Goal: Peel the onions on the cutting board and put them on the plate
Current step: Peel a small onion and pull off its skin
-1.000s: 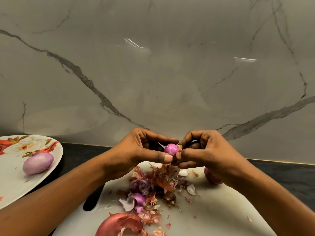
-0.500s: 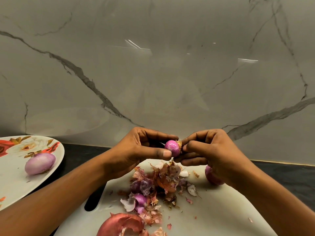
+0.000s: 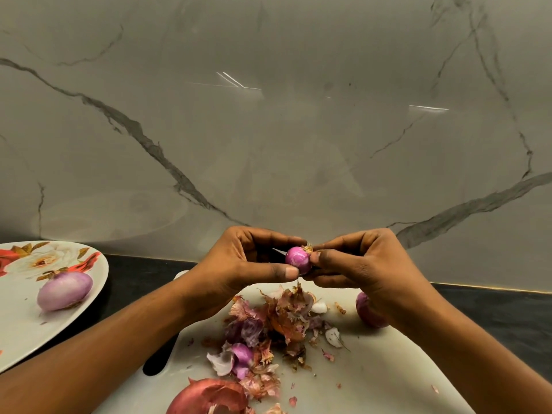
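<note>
Both hands hold a small purple onion [image 3: 297,259] in the air above the white cutting board [image 3: 388,369]. My left hand [image 3: 248,264] grips its left side between thumb and fingers. My right hand [image 3: 361,264] pinches the dry root tuft at its top right. A pile of onion skins [image 3: 268,327] lies on the board below. Another onion [image 3: 366,312] sits on the board, partly hidden behind my right wrist. A peeled pale purple onion [image 3: 64,289] lies on the floral plate [image 3: 18,333] at the left.
A large reddish onion skin [image 3: 206,397] lies at the board's near edge. The board has a dark handle slot [image 3: 158,361]. A dark countertop [image 3: 507,312] runs under everything, with a marble wall [image 3: 268,130] right behind it.
The onion has turned slightly in my fingers, showing more of its peeled purple side. Both hands stay in nearly the same place above the board.
</note>
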